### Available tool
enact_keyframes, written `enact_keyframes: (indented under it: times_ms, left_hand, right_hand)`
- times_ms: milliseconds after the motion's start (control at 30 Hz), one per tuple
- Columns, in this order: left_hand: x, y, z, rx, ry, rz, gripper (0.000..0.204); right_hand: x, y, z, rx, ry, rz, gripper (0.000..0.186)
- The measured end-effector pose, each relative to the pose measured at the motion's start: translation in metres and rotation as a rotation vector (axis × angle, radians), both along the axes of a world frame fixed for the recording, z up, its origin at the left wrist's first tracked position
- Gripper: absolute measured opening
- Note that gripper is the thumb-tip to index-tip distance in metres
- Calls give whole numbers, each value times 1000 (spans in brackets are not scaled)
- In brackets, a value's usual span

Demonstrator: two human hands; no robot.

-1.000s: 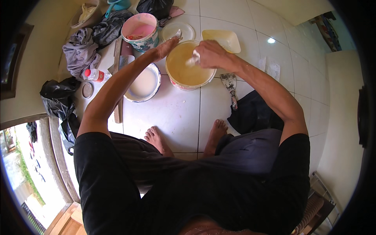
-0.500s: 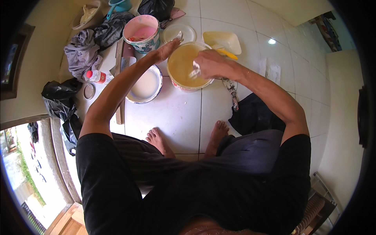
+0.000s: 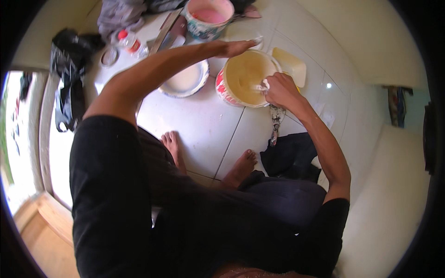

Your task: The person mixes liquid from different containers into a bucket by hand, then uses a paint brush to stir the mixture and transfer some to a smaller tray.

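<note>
My right hand (image 3: 280, 90) is closed over the yellow bucket (image 3: 224, 88) of creamy mixture, with a pale, blurred thing, too unclear to name, at its fingers inside the rim. My left hand (image 3: 236, 48) reaches over the bucket's back-left rim, fingers stretched out and white-smeared at the tips. A paint-stained scraper (image 3: 275, 123) lies just right of the bucket, below my right hand. A basin (image 3: 200, 81) of milky liquid is to the left, under my left forearm. A pale yellow tray (image 3: 296, 65) sits behind my right hand, beside a lid (image 3: 241, 30).
A pink-lined bucket (image 3: 206, 30), grey cloth (image 3: 118, 18), a red-capped bottle (image 3: 132, 44), a metal lid (image 3: 109, 58) and black plastic bags (image 3: 67, 60) stand or lie back left. Black cloth (image 3: 289, 153) is by my right foot. A doorway (image 3: 14, 139) opens at left, walls at right.
The view has turned and shifted, so the floor objects sit further right and higher. My left hand now stretches flatter across the bucket's back rim; my right hand stays at the bucket, shifted slightly.
</note>
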State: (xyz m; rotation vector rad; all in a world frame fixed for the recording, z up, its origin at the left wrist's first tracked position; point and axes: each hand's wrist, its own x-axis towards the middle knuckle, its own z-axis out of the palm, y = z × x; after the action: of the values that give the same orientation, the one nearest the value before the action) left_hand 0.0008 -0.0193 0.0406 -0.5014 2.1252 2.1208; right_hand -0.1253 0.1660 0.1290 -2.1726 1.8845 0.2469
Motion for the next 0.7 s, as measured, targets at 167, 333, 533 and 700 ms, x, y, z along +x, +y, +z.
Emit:
enact_keyframes:
  times_ms: [167,333,533,700]
  left_hand:
    - [7,0,8,-23,-81,73,72]
    - [4,1,14,-88,-60,65,72]
    - [4,-2,16,-83,-39,40,72]
    - [2,-3,20,-81,-34,16,72]
  right_hand:
    - [1,-5,8,-30,-36,-193,25]
    - [12,-1,12,141,-113,-122,26]
    - [1,0,0,-16,-14,-105,24]
    - [-7,-11,4,-98,-118,-248,28]
